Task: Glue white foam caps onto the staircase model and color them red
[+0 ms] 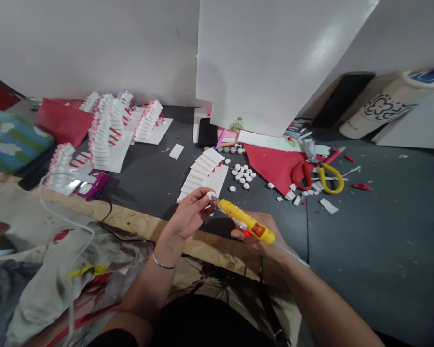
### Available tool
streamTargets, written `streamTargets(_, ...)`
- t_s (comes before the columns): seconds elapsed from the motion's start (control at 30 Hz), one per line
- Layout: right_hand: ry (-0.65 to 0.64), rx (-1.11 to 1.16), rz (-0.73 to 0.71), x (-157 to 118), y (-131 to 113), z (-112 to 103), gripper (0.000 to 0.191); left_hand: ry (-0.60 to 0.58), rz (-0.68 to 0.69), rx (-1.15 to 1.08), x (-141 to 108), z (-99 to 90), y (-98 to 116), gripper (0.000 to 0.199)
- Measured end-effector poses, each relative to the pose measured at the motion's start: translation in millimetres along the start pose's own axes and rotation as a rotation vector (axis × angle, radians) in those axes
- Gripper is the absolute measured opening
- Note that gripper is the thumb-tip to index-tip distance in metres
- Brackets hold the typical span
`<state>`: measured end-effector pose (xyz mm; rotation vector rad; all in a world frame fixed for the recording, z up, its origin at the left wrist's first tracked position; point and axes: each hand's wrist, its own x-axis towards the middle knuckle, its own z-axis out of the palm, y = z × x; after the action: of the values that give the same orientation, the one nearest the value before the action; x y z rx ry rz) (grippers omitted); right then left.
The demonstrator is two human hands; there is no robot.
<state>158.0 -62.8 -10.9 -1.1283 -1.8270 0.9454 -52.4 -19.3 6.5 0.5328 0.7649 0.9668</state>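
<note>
My left hand (pixel 192 212) pinches a small white disc (pixel 211 194) between thumb and fingertips, above the table's near edge. My right hand (pixel 262 231) is wrapped round a yellow hot glue gun (pixel 244 217). Its nozzle meets or nearly meets the disc; I cannot tell which. A clear glue stick (pixel 292 253) sticks out of the gun's back end. Just beyond my left hand lies a fan-shaped stair of white strips (pixel 198 173) on a white base. Beside it is a cluster of small white discs (pixel 243 174), some showing red.
Several finished white stair models (pixel 106 132) stand at the left, near a purple power box (pixel 94 185) with cables. Scissors (pixel 318 176), red paper (pixel 275 166) and scraps lie right. A white tumbler (pixel 386 106) stands farther back.
</note>
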Motion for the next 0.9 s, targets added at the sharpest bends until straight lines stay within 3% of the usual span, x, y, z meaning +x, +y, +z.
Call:
streamTargets(0.3, 0.001, 0.018, 0.024, -0.7, 2.9, 3.9, 0.061, 0.036, 0.029, 0.004, 0.3, -2.1, 1.5, 0.037)
streamTargets(0.6, 0.054, -0.023, 0.038, 0.4, 2.2, -1.3, 0.060, 0.082, 0.147, 0.013, 1.0, -11.3, 10.6, 0.026)
streamTargets(0.73, 0.118, 0.048, 0.058, -1.7, 8.9, 0.5, 0.053, 0.126, 0.237, 0.067, -1.0, -26.1, 27.0, 0.026)
streamTargets(0.9, 0.173, 0.058, 0.069, -4.4, 17.2, 6.0, 0.050, 0.309, 0.386, 0.338, -1.2, -57.6, 46.4, 0.028)
